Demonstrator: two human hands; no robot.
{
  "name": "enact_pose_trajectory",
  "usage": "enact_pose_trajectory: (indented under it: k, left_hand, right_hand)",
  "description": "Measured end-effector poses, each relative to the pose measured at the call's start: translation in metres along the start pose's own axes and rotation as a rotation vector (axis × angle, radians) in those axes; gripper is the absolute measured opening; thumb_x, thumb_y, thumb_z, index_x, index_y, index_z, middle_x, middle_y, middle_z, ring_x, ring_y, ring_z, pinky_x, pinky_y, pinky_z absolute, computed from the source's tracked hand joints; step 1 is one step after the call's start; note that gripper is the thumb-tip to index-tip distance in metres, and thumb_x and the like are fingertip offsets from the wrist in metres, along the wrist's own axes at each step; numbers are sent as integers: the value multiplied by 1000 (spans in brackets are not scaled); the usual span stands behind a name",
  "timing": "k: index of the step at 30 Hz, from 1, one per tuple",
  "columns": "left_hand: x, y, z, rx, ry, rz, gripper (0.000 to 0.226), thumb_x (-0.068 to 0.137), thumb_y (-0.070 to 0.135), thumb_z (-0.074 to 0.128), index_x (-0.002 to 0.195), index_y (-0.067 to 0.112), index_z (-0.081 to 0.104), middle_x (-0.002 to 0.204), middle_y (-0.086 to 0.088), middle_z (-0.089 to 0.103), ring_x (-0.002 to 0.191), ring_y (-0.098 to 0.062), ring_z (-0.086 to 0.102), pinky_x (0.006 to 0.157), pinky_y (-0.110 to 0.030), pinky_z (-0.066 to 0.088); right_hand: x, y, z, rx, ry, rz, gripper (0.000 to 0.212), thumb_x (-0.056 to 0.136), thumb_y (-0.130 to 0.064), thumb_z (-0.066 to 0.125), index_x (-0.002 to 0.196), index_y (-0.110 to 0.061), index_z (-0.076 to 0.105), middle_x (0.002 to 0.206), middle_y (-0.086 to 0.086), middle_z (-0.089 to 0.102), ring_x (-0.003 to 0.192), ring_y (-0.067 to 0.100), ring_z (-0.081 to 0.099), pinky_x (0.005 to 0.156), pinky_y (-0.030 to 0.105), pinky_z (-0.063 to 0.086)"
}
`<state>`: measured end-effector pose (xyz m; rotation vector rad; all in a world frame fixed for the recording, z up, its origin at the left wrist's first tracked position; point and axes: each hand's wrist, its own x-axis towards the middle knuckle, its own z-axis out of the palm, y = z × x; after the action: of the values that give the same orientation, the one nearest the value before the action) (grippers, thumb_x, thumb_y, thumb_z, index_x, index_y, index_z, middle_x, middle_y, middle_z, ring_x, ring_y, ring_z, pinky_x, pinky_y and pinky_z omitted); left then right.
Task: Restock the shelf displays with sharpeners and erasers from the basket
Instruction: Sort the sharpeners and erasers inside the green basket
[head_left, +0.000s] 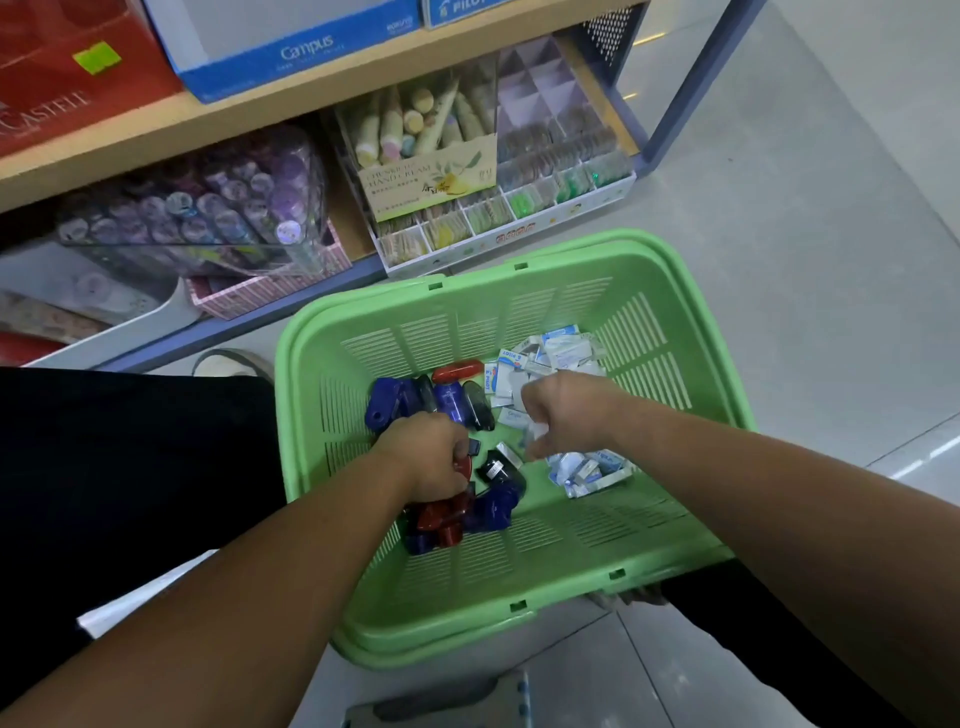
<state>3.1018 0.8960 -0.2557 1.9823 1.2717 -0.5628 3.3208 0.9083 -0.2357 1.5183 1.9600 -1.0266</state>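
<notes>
**Head view: both hands work the stock basket at the foot of the shelf**

A person crouched in a stationery aisle reaches both arms into a green basket (467, 566) set on the floor (779, 260) between the knees, just in front of the lowest shelf (234, 322). The stock lies sorted by kind inside it: blue, red and black sharpeners (447, 525) heaped on the person's left, and white wrapped erasers (556, 348) piled on the right. That split appears to be why each hand takes its own side.

The left hand (431, 457) is down in the sharpeners, its fingers (460, 449) curled round a red one, perhaps with more beneath the palm, though that part is hidden. The right hand (558, 410) hangs over the erasers with its fingers (535, 418) drawn together on a small white piece, seemingly one eraser lifted from the pile.

The likely destination, a white divided display tray (519, 228), stands on the shelf just beyond the basket's far rim. Its front cells hold packets, while the purple cells at the back (540, 83) look bare. A hand cream box (431, 182) sits over part of the tray and may hamper reaching those rear cells.

Most of the stock is in the basket, so restocking seems to be at an early stage
</notes>
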Motion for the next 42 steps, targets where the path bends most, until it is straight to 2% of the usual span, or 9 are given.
enact_pose_trajectory:
  k: [9, 12, 16, 19, 22, 26, 30, 36, 42]
  left_hand:
    - [5, -5, 1, -42, 6, -39, 23, 87, 31, 70, 108, 22, 68, 108, 1, 65, 96, -20, 63, 86, -38, 56]
    - [8, -8, -1, -58, 62, -61, 21, 89, 29, 67, 109, 22, 69, 112, 0, 64, 99, -21, 61, 86, -37, 56]
    - [14, -7, -4, -90, 115, -93, 25, 92, 32, 65, 116, 23, 66, 119, 1, 60, 108, -23, 60, 91, -39, 54]
    - [19, -4, -4, -100, 143, -89, 23, 90, 32, 67, 111, 21, 68, 115, 0, 61, 104, -23, 61, 88, -42, 56]
    - [22, 1, 0, -109, 188, -32, 9, 89, 25, 63, 96, 21, 64, 108, 0, 62, 99, -24, 60, 83, -42, 55]
    - [29, 7, 11, -106, 146, 39, 23, 91, 28, 62, 113, 26, 69, 118, 5, 65, 107, -22, 61, 89, -41, 55]
    - [40, 15, 21, -35, 113, 71, 23, 94, 36, 61, 112, 26, 71, 116, 4, 67, 108, -23, 63, 86, -39, 55]
    - [54, 32, 33, 42, 24, 61, 50, 92, 54, 63, 136, 32, 60, 128, 3, 64, 123, -23, 50, 95, -41, 53]
    - [50, 40, 43, 162, 56, 56, 34, 91, 48, 67, 123, 36, 64, 123, 7, 61, 117, -21, 44, 87, -38, 45]
  right_hand:
    - [1, 20, -46, -422, 452, 188, 48, 95, -30, 66, 135, -16, 42, 128, 8, 57, 122, 31, 53, 78, 38, 49]
    - [0, 15, -30, -517, 430, 179, 61, 82, -10, 71, 134, -15, 39, 129, 9, 47, 119, 29, 49, 74, 35, 50]
    - [3, -7, -9, -568, 387, 44, 64, 79, -7, 73, 133, -15, 39, 127, 10, 52, 117, 31, 53, 98, 45, 49]
    - [9, -26, 2, -575, 370, 2, 55, 85, -8, 67, 134, -15, 45, 124, 10, 56, 114, 32, 56, 88, 44, 48]
    - [21, -28, 18, -338, 261, 4, 40, 96, -15, 57, 134, -22, 47, 119, 5, 60, 104, 29, 62, 72, 34, 45]
    - [23, -7, 23, 172, 292, 175, 44, 100, -29, 53, 142, -24, 42, 122, 5, 65, 104, 31, 66, 80, 39, 55]
    - [10, 6, 14, 319, 384, 163, 55, 97, -26, 56, 149, -25, 41, 116, 5, 66, 103, 28, 64, 79, 34, 51]
    - [-5, 20, -12, 78, 225, 148, 43, 93, -49, 59, 134, -34, 57, 124, -5, 69, 116, 22, 63, 90, 32, 51]
    - [-12, 33, -10, 113, 24, 107, 44, 91, -46, 66, 131, -27, 62, 131, 3, 65, 116, 24, 61, 99, 33, 50]
